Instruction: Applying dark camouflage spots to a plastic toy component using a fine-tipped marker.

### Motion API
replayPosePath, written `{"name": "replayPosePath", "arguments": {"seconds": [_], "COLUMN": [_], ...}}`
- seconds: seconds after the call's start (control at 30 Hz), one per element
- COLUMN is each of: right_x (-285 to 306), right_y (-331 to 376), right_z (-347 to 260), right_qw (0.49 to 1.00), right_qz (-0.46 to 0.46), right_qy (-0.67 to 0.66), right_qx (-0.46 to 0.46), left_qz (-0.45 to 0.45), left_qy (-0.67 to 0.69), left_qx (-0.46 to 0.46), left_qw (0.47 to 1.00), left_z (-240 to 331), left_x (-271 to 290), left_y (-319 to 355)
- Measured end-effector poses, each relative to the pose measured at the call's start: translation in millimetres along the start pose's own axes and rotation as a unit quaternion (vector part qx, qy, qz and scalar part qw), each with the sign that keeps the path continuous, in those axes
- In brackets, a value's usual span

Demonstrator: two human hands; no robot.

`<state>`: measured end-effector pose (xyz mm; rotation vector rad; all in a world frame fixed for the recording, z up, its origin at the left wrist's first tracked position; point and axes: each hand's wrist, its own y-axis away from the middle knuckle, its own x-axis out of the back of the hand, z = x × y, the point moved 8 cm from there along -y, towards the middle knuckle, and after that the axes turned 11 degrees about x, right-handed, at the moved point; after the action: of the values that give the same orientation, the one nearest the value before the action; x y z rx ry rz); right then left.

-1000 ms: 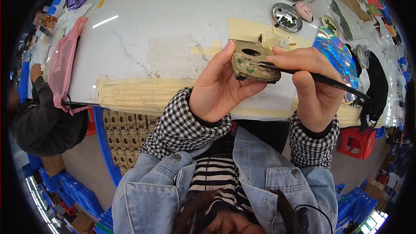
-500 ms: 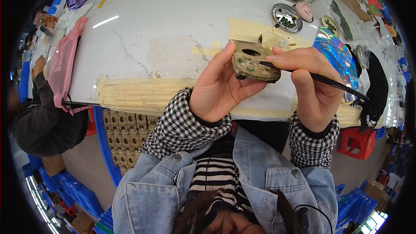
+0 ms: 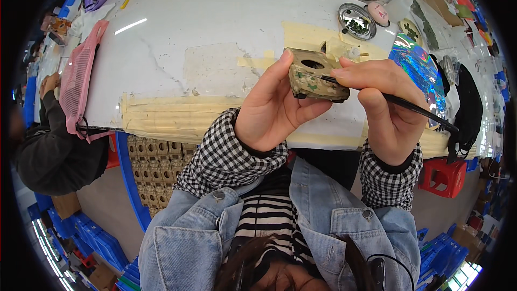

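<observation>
The left hand has its thumb and fingers clamped on a small camouflage-patterned box with a round hole, held above the near table edge; the right hand's thumb and forefinger clamp slim black tweezers, their tip at the box's patterned side. A second ago the two prongs showed apart; now they read as one dark tip, while the box has barely shifted, which suggests delicate pinching or pressing at one spot. Whether they grip anything is too small to tell. From the box, a round silvery dish of dark green pieces sits at one o'clock; a blue-edged crate of similar boxes lies at eight.
</observation>
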<state>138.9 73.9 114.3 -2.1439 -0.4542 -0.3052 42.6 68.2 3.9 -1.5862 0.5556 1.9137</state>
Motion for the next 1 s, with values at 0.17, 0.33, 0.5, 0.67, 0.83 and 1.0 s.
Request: {"name": "replayPosePath", "arguments": {"seconds": [0.17, 0.33, 0.5, 0.67, 0.83, 1.0], "right_x": [-1.3, -0.8, -0.7, -1.2, 0.9, 0.6], "right_y": [1.1, 2.0, 1.3, 1.7, 2.6, 2.3], "right_z": [1.0, 1.5, 2.0, 3.5, 4.6, 3.3], "right_qw": [1.000, 1.000, 1.000, 1.000, 1.000, 1.000], "right_qz": [-0.002, -0.015, -0.021, -0.014, 0.002, 0.003], "right_qy": [0.002, 0.000, -0.001, -0.015, -0.020, -0.019], "right_qx": [-0.005, -0.015, -0.021, -0.008, -0.007, -0.003], "left_qz": [-0.016, -0.016, -0.012, -0.009, 0.021, 0.010], "left_qy": [0.006, 0.003, 0.001, -0.006, -0.030, -0.022], "left_qx": [-0.001, -0.002, 0.006, 0.004, 0.016, 0.018], "left_qw": [1.000, 1.000, 1.000, 1.000, 0.999, 1.000], "left_z": [0.1, -0.3, -0.7, -0.3, -1.2, -1.2], "left_x": [-2.7, -2.5, -1.6, -2.0, 1.1, 0.1], "left_y": [0.3, 0.4, 0.7, 0.9, 1.3, 1.7]}}
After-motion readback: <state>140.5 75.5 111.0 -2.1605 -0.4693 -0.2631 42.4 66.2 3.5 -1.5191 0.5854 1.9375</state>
